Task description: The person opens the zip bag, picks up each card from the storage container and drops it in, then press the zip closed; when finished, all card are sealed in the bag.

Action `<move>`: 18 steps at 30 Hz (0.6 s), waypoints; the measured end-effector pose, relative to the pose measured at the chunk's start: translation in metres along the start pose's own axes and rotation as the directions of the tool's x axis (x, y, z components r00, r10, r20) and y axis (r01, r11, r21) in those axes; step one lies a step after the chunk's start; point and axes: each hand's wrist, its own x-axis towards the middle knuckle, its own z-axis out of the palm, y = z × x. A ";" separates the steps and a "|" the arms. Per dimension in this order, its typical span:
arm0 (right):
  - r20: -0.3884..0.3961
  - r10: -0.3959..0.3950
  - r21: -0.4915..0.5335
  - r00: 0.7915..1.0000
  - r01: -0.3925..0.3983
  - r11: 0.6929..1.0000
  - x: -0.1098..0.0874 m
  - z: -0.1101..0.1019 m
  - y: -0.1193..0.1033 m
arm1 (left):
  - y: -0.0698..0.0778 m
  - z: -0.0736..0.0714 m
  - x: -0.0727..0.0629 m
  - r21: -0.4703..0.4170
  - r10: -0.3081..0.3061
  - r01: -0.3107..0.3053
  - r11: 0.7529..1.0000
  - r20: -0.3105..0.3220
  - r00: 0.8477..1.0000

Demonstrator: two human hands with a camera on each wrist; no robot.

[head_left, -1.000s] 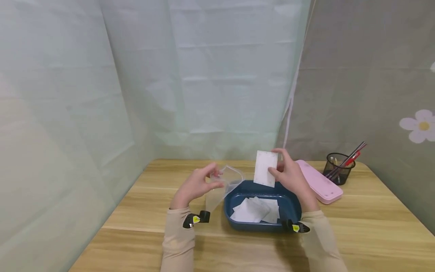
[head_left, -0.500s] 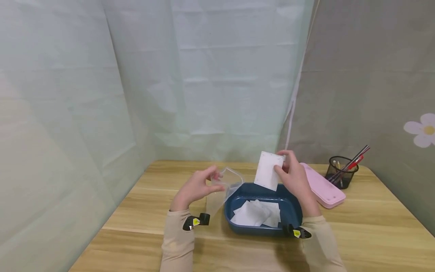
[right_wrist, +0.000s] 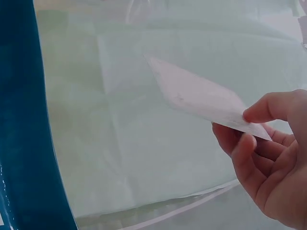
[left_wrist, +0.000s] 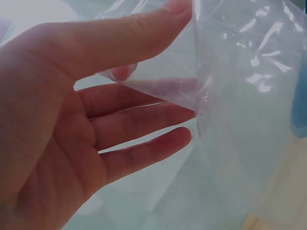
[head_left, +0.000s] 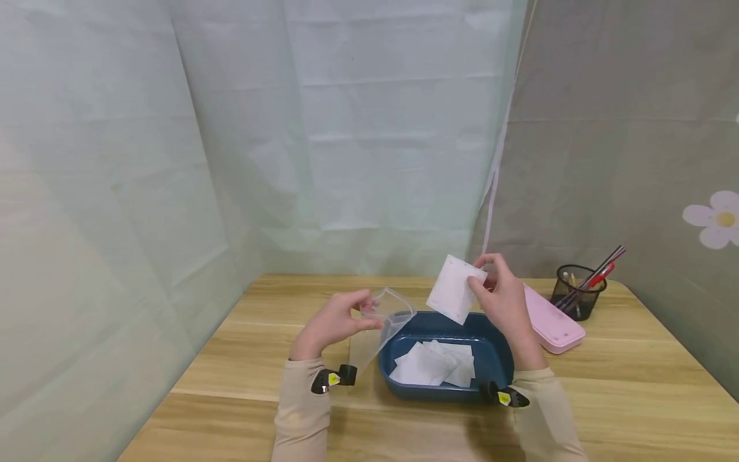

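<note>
My left hand (head_left: 335, 322) holds a clear plastic bag (head_left: 397, 323) near its mouth, which is spread apart. In the left wrist view the thumb and a fingertip grip the bag's film (left_wrist: 249, 96), and the other fingers extend behind it. My right hand (head_left: 505, 305) pinches a flat white rectangular packet (head_left: 453, 292) by one corner, between thumb and fingers. That packet, seen nearly edge-on in the right wrist view, is held up tilted over the back of a dark blue tray (head_left: 493, 353). Several similar white pieces (head_left: 424, 366) lie overlapping inside the tray.
Right of the tray, a pink case (head_left: 551, 321) lies on the wooden table (head_left: 242, 359), partly behind the right hand. Beyond it stands a black mesh pen cup (head_left: 580, 292) with pens and pencils. Pale cloth (head_left: 369, 141) hangs behind the table.
My right hand has shifted slightly right, and the white packet has turned from nearly upright to more tilted. The left hand and the bag stay almost in place.
</note>
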 end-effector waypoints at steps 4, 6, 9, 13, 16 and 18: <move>0.004 -0.011 0.031 1.000 0.011 0.999 -0.001 0.000 -0.002 | -0.002 0.001 0.001 0.010 0.025 -0.025 1.000 -0.004 1.000; 0.004 -0.034 0.050 0.999 0.034 0.998 -0.001 0.000 -0.003 | -0.003 0.001 0.001 0.017 0.031 -0.031 0.999 -0.001 1.000; -0.004 -0.087 0.071 0.996 0.087 0.994 -0.002 0.000 -0.003 | -0.005 0.002 0.001 0.023 0.028 -0.028 0.999 0.006 1.000; -0.047 -0.172 0.040 0.984 0.174 0.984 -0.002 0.001 -0.003 | -0.005 0.003 0.001 0.017 0.011 -0.011 1.000 0.013 1.000; -0.091 -0.225 0.018 0.970 0.228 0.974 -0.002 0.002 -0.004 | -0.005 0.003 0.002 0.016 0.003 -0.003 1.000 0.013 1.000; -0.109 -0.247 0.023 0.963 0.251 0.968 -0.001 0.002 -0.005 | -0.005 0.003 0.002 0.018 0.001 -0.001 1.000 0.012 1.000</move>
